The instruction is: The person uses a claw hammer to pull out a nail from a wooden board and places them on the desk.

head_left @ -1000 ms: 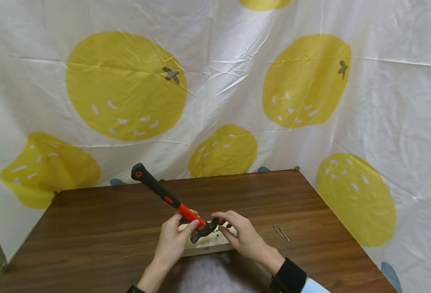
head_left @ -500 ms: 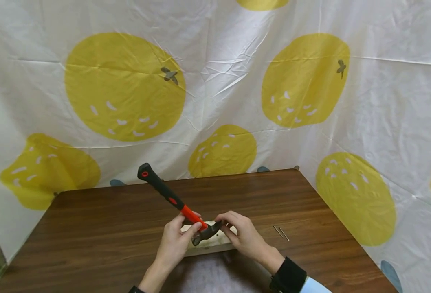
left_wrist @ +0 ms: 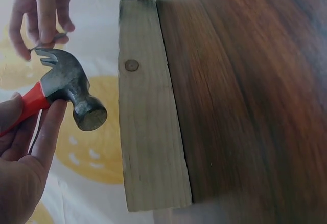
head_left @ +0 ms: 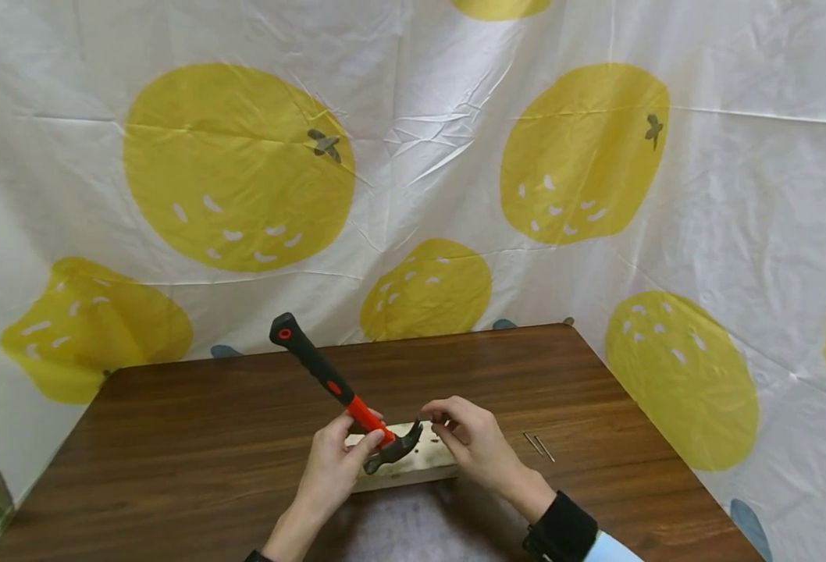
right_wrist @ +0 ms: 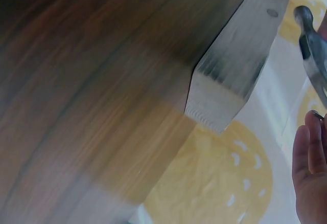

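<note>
My left hand (head_left: 333, 460) holds a claw hammer (head_left: 361, 415) by the red neck just below its head. The black grip slants up and away to the left, and the claw points toward my right hand (head_left: 479, 441). Thumb and fingers of that right hand pinch a thin nail (left_wrist: 60, 37), close to the claw tips in the left wrist view. Part of the nail is hidden by the fingers. Beneath both hands lies a pale wooden block (head_left: 423, 467) with several small dark spots on its top. A round knot shows on its side in the left wrist view.
Two loose nails (head_left: 539, 446) lie on the brown wooden table (head_left: 188, 437), to the right of the block. Behind the table and along its right side hangs a white cloth (head_left: 427, 172) printed with large yellow fruit.
My right hand has drawn slightly right, off the hammer claw, its fingers still pinched. The hammer handle's end has swung a little to the right, while my left hand keeps its hold.
</note>
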Tool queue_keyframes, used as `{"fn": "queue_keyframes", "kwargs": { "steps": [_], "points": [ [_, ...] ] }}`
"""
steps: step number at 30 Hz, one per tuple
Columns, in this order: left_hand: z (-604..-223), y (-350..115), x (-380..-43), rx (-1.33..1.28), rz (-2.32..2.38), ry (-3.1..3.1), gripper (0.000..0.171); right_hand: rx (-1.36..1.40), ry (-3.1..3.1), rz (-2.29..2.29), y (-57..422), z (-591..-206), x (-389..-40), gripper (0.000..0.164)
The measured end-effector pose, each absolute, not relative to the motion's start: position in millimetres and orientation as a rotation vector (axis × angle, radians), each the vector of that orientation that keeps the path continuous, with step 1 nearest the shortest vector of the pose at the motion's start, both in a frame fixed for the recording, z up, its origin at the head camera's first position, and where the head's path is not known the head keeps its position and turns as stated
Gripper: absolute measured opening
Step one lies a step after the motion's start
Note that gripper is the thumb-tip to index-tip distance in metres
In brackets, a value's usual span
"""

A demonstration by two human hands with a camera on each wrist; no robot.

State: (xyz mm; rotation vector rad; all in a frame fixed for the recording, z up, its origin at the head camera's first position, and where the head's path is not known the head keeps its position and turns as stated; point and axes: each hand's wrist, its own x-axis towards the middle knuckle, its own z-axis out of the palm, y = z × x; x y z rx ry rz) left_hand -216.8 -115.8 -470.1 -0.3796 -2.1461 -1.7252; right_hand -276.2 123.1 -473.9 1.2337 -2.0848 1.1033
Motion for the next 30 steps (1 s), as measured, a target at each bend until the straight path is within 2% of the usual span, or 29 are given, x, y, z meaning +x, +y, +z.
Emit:
{"fn": "queue_keyframes", "kwargs": {
  "steps": [10,19,25,30],
  "points": [
    [-471.1,-128.6,-217.2,-0.360,-1.703,-2.168,0.019,1.120,-2.152,1.010,158.0,-479.0,-284.4,0.049],
    [-469.3,-143.3,-214.7,-0.335,-1.663,-2.187,0.019,0.876,-2.449,0.886,190.7,-486.2,-283.9,0.032],
    [-469.7,-149.6,-213.1,-0.301,-1.582,-2.256,0.018,0.637,-2.705,0.744,210.1,-490.9,-280.9,0.029],
    [-470.1,-152.8,-212.7,-0.296,-1.544,-2.263,0.018,0.567,-2.817,0.665,222.9,-494.2,-283.2,0.023]
  ]
}}
